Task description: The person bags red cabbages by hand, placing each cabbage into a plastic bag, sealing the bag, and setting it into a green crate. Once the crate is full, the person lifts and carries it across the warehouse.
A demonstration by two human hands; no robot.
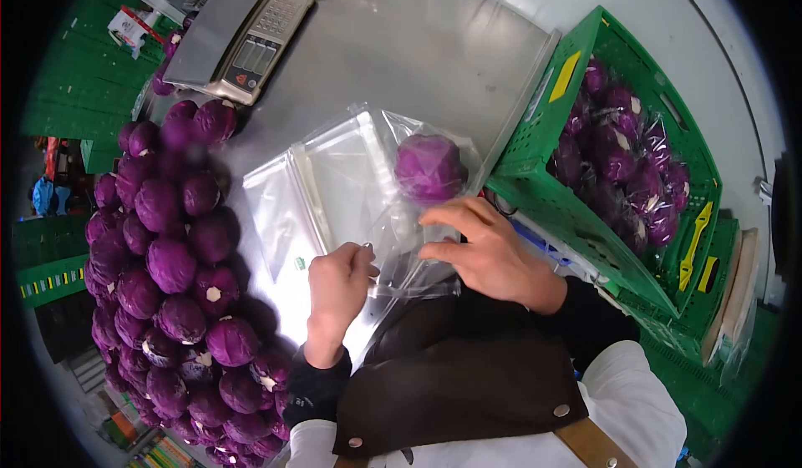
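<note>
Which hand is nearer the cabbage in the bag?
Right. The right hand lies on the clear bag just below the cabbage; the left hand pinches the bag farther down-left.

Both hands are gripping the open end of a clear plastic bag [399,255]: the left hand [338,288] is pinching its edge, and the right hand [489,247] is holding it alongside. A red cabbage [430,166] is sitting inside the bag just beyond the right hand. Loose red cabbages [167,259] are lying heaped on the tabletop [418,59] left of the left hand. A green crate [535,146] of bagged cabbages is standing right of the right hand.
</note>
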